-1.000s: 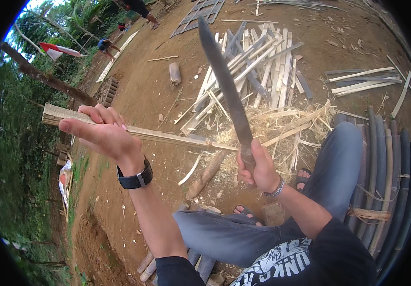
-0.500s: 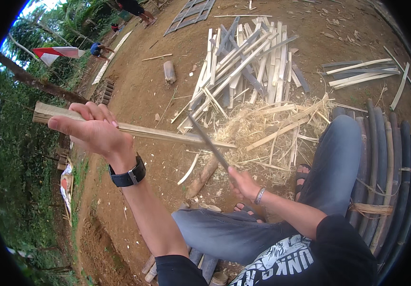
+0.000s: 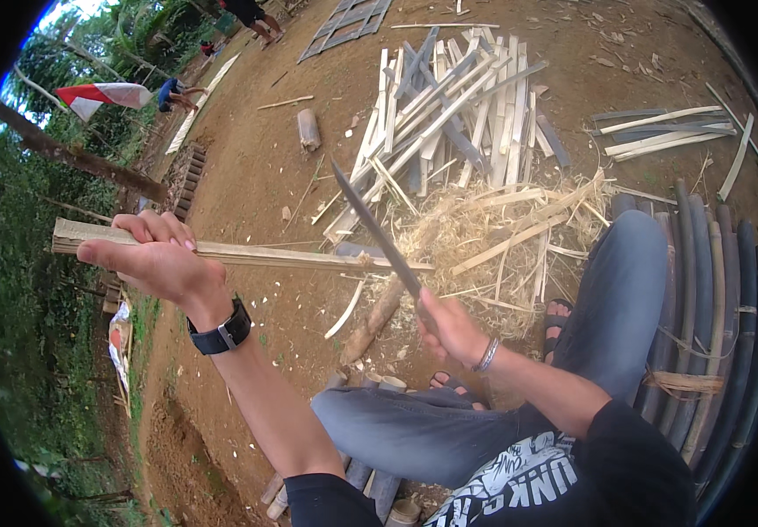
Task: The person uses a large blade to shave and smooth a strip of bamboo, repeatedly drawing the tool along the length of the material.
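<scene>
Brown bare earth (image 3: 247, 184) spreads beneath everything. From nine o'clock to the centre runs a long, pale, straight fibrous strip (image 3: 291, 256), its thicker end wrapped by the left hand's (image 3: 163, 259) curled fingers. Closed around its handle, the right hand (image 3: 453, 329) holds a long, dark metal knife (image 3: 379, 230) aimed toward eleven o'clock; whether blade touches strip cannot be told. Curly straw-coloured shavings (image 3: 475, 230) lie at two o'clock.

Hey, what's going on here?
Someone outdoors is gripping a pale strip in the left hand and a knife in the right hand. The knife crosses in front of the strip near its far end; I can't tell whether they touch. Shavings lie beyond, then a pile of strips. Poles lie to the person's right.
</scene>
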Demonstrator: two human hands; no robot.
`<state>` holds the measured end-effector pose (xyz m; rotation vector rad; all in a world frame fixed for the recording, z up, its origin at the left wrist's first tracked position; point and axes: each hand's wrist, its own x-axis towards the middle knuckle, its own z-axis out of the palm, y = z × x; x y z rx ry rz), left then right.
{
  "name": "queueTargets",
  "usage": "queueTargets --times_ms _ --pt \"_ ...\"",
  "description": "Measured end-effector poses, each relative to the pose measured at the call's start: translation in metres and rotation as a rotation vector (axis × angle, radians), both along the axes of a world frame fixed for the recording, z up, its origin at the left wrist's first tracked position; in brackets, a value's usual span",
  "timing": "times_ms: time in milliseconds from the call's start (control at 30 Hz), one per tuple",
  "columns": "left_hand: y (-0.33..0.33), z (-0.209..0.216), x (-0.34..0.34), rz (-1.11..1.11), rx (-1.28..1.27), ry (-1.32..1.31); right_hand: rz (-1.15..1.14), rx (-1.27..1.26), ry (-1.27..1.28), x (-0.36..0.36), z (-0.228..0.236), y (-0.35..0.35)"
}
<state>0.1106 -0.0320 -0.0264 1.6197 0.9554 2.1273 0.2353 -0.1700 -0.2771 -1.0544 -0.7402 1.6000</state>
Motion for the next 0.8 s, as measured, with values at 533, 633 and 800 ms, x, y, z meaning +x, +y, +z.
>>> queueTargets --times_ms 533,633,800 --pt "0.003 0.002 -0.005 0.018 -0.004 0.014 -0.139 0.339 0.226 0.019 0.069 0.006" --pt "0.008 -0.003 0.025 0.048 -0.039 0.062 0.099 -0.122 -0.321 -0.014 -0.066 0.003" --pt "0.004 0.001 0.006 0.031 -0.021 -0.003 0.002 0.114 -0.042 0.005 0.042 0.008"
